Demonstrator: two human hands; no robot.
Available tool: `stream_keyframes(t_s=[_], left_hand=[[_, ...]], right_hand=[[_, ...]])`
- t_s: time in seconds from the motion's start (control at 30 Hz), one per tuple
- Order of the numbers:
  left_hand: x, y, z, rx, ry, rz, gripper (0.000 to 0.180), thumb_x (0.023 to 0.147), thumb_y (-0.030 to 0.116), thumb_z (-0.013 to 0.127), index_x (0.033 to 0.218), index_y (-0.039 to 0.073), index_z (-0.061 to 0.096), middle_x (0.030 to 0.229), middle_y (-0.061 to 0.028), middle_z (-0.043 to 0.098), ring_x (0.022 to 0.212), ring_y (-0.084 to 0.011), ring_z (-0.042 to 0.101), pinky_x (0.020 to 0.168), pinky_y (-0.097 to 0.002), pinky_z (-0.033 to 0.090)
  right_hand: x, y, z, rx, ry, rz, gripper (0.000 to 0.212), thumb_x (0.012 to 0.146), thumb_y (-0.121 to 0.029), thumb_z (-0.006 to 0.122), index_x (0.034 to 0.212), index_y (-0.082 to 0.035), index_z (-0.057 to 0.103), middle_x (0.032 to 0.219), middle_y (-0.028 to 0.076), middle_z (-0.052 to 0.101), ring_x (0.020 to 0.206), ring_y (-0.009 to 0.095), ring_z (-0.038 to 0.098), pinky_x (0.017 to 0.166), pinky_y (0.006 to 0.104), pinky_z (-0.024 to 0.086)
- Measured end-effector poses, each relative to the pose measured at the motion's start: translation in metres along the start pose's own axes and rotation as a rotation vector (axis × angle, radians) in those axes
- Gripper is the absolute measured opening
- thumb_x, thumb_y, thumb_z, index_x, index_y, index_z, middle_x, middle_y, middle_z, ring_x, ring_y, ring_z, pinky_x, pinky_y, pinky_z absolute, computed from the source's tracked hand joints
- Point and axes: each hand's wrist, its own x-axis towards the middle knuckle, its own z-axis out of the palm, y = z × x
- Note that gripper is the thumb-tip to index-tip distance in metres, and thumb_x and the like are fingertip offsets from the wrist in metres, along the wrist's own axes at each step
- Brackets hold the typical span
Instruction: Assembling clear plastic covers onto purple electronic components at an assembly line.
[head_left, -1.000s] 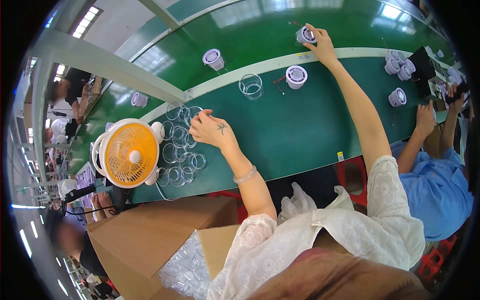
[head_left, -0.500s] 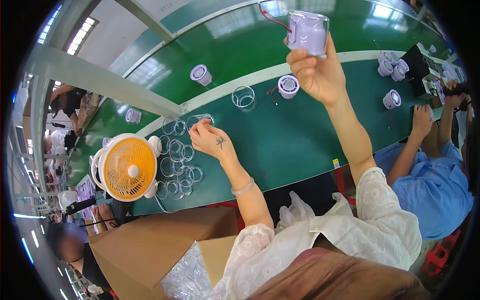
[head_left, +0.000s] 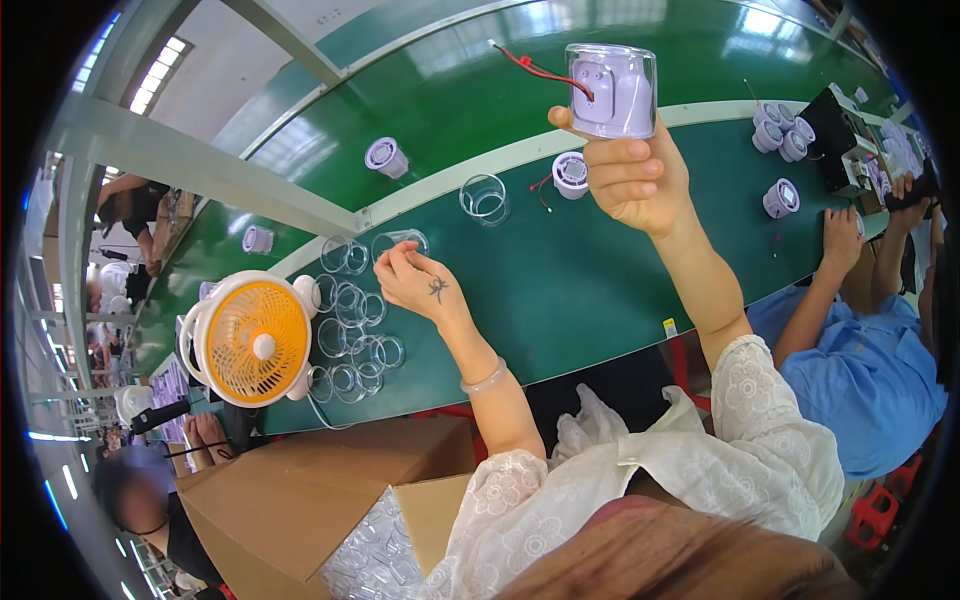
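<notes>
Your right hand (head_left: pixel 628 175) is raised in the upper middle of the frame, fingers wrapped around the lower part of one clear cylinder with a pale lilac insert (head_left: pixel 611 90), from which a thin red wire (head_left: pixel 535 68) trails to the left. Your left hand (head_left: pixel 415 283) rests left of centre on the green belt (head_left: pixel 560 290), fingers curled loosely at the rim of one clear ring (head_left: pixel 399 242); whether it actually grips that ring cannot be told. Just left of that hand lies a cluster of roughly a dozen clear rings (head_left: pixel 350 335), touching or overlapping one another, so an exact count is not possible. One more clear ring (head_left: pixel 485 198) stands alone near the centre top. Loose lilac units on the belt: one at upper left (head_left: pixel 386 157), one at far left (head_left: pixel 257 239), one beside the lone ring (head_left: pixel 571 173), one at right (head_left: pixel 781 197), and a group of about four at upper right (head_left: pixel 783 132). One desk fan with an orange grille and white frame (head_left: pixel 250 339) stands at the left. One open brown cardboard box (head_left: pixel 310 500) sits at the lower left, with a clear bubbled sheet (head_left: pixel 375 555) showing in its opening. A small yellow tag (head_left: pixel 670 326) sits on the belt's near edge. A person in a blue shirt (head_left: pixel 860 370) works at the right.
</notes>
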Motion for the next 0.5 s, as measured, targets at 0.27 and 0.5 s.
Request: stream_keyframes(t_s=[0.27, 0.5], left_hand=[[0.002, 0.000, -0.002, -0.096, 0.089, -0.017, 0.023, 0.071, 0.000, 0.047, 0.094, -0.002, 0.046, 0.079, -0.0101, 0.045, 0.069, -0.0213, 0.046, 0.061, -0.0317, 0.038], [-0.003, 0.000, 0.002, -0.391, 0.309, -0.068, 0.035, 0.077, 0.008, 0.042, 0.105, -0.008, 0.029, 0.092, -0.0153, 0.034, 0.076, -0.0217, 0.037, 0.072, -0.0343, 0.035]], right_hand=[[0.005, -0.020, -0.019, -0.933, 0.490, -0.534, 0.051, 0.083, -0.043, 0.041, 0.118, -0.006, 0.035, 0.092, 0.015, 0.051, 0.072, 0.020, 0.056, 0.060, 0.0286, 0.048], [-0.022, -0.131, -0.133, -2.795, 1.200, -0.718, 0.051, 0.067, -0.010, 0.062, 0.111, -0.032, 0.049, 0.105, 0.020, 0.042, 0.094, 0.035, 0.040, 0.083, 0.0384, 0.037]])
